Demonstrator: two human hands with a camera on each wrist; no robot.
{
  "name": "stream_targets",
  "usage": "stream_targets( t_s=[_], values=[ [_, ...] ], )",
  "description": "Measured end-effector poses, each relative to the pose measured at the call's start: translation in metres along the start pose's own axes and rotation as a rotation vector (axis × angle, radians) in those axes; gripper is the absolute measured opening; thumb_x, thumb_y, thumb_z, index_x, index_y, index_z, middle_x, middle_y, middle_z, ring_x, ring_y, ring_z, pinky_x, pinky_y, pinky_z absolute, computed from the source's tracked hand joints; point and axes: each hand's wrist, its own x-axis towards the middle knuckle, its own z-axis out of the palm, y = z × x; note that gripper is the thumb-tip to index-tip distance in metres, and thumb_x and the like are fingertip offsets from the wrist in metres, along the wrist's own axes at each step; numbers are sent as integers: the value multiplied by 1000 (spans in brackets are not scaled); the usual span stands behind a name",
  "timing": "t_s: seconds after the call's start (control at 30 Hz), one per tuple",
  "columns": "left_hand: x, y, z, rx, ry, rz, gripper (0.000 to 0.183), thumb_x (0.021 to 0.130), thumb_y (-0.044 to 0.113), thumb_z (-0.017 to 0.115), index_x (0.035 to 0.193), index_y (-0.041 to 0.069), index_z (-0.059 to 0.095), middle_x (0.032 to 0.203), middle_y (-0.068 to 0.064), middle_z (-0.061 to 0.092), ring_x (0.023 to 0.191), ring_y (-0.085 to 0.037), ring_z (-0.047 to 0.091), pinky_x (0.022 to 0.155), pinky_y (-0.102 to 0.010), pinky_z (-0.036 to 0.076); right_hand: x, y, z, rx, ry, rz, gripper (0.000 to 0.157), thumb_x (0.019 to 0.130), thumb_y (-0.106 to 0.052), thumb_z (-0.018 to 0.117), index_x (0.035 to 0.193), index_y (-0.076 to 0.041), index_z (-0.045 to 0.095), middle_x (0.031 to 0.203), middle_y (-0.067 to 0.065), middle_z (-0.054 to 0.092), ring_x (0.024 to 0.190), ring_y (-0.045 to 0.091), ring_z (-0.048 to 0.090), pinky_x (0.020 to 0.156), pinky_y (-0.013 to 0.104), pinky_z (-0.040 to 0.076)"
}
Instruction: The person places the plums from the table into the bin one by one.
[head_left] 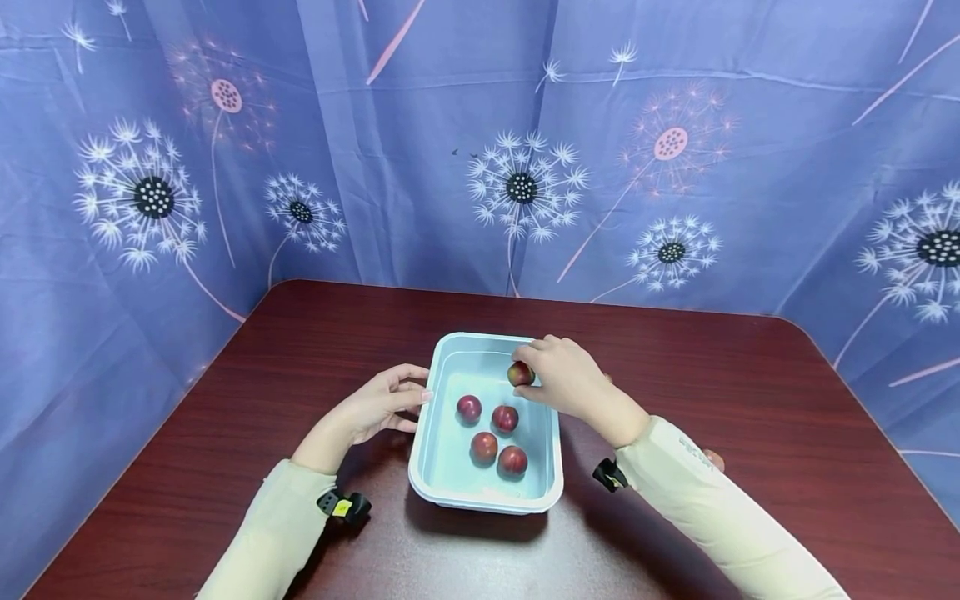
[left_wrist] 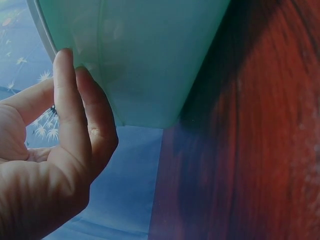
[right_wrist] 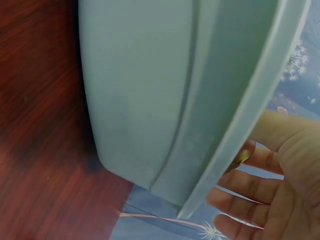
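A pale blue plastic basin (head_left: pixel 487 492) stands on the table with several dark red plums (head_left: pixel 483 448) lying on its bottom. Over the basin's far right part, my right hand (head_left: pixel 564 379) pinches a red-and-yellowish plum (head_left: pixel 521 373) between thumb and fingers. In the right wrist view this plum (right_wrist: pixel 244 155) shows partly past the basin's rim (right_wrist: pixel 250 107). My left hand (head_left: pixel 378 404) is at the basin's left side, fingertips right at the rim. The left wrist view has its fingers (left_wrist: pixel 72 107) fairly straight along the outer wall (left_wrist: pixel 145 60).
The dark reddish wooden table (head_left: pixel 337 333) reaches back to a blue curtain (head_left: pixel 420 167) with dandelion prints. Beyond my right sleeve, a small reddish round thing (head_left: pixel 715 459) peeks out, mostly hidden. Black wrist devices (head_left: pixel 345 505) sit on both forearms.
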Motion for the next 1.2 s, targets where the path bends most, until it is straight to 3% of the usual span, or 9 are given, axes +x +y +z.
stream_targets(
  t_s=[0.37, 0.83, 1.2],
  values=[
    [-1, 0, 0, 12, -10, 6, 51, 94, 13, 57, 136, -6, 36, 108, -14, 62, 85, -15, 65, 75, -35, 58, 11, -10, 13, -14, -34, -11, 33, 72, -30, 81, 94, -11, 65, 84, 1, 66, 73, 19, 55, 65, 35, 45],
    [-1, 0, 1, 15, -10, 1, 51, 93, 14, 58, 136, -5, 36, 112, -19, 60, 85, -14, 65, 74, -35, 58, 18, -16, 25, -24, -47, -21, 28, 72, -29, 82, 82, -13, 61, 65, -4, 50, 64, 15, 46, 64, 32, 40],
    [0, 0, -1, 16, -7, 1, 50, 93, 13, 57, 135, -4, 36, 112, -19, 60, 83, -13, 65, 70, -32, 58, 21, -16, 39, -7, -72, -15, 27, 73, -30, 81, 83, -14, 61, 67, -4, 54, 64, 15, 44, 60, 29, 36]
  ],
)
